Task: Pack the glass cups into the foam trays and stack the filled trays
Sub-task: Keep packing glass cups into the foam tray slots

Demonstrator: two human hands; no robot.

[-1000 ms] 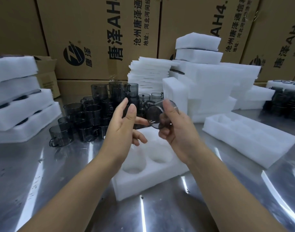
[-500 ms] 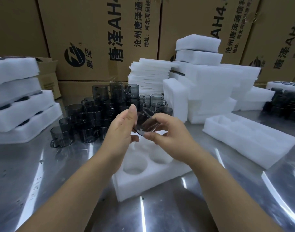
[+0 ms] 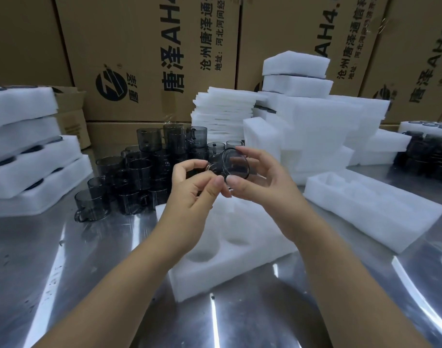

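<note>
Steel table [image 3: 77,285], fg: two bare forearms reach in over a white foam tray [image 3: 260,237] w/ round pockets, lying at ctr just below the hands.

Above that tray and off the table, one glass cup [image 3: 237,164] is held up btwn both hands. It is smoky grey, see-through, short and round, tipped on its side w/ one circular end turned toward the camera.

The right hand [image 3: 262,187] pinches it, w/ the forefinger curled over the top of the rim and the thumb pressed under the lower edge. Its other fingers are bent behind the glass.

The left hand [image 3: 189,199] meets the cup's left side, thumb and forefinger curled in a pinch at that edge, remaining fingers folded toward the palm. Whether they grip the handle can't be told through the tinted glass. The two thumb tips sit just beside each other under the cup.

Mid-table, left: a crowd of matching grey cups [image 3: 139,172], some stacked two high. Right: a second foam tray [image 3: 378,212], long, lying flat.

Far left: a stack of foam trays [image 3: 34,177] w/ dark cup rims showing in the pockets. Behind ctr: a pile of thin foam sheets [image 3: 222,109] and foam blocks [image 3: 315,126]. Far right: more dark cups [image 3: 430,159] beside foam.

Bg: brown cartons [image 3: 144,41] printed w/ Chinese characters wall off the scene.
</note>
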